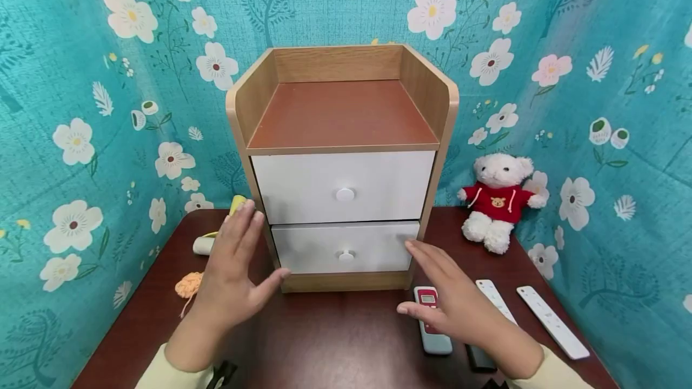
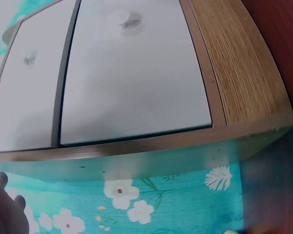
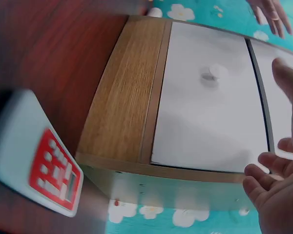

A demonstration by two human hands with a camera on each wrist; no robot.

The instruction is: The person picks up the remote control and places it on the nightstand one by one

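A small wooden cabinet (image 1: 346,114) with a brown top stands on the dark table. Its upper white drawer (image 1: 303,188) and lower white drawer (image 1: 310,248) are both closed, each with a round white knob. My left hand (image 1: 229,281) is raised in front of the cabinet's left side, fingers straight and thumb spread, holding nothing. On the other side my right hand (image 1: 459,299) is held up near the lower drawer's right edge, also holding nothing. In the right wrist view, the right fingers (image 3: 268,180) overlap the cabinet's side edge.
Under and beside the right hand lie a red-and-grey remote (image 1: 435,338), a white remote (image 1: 496,299), another white remote (image 1: 554,323) and a black object (image 1: 480,359). A teddy bear (image 1: 496,203) in red sits behind them. Orange yarn (image 1: 188,285) and a white cylinder (image 1: 202,245) lie left.
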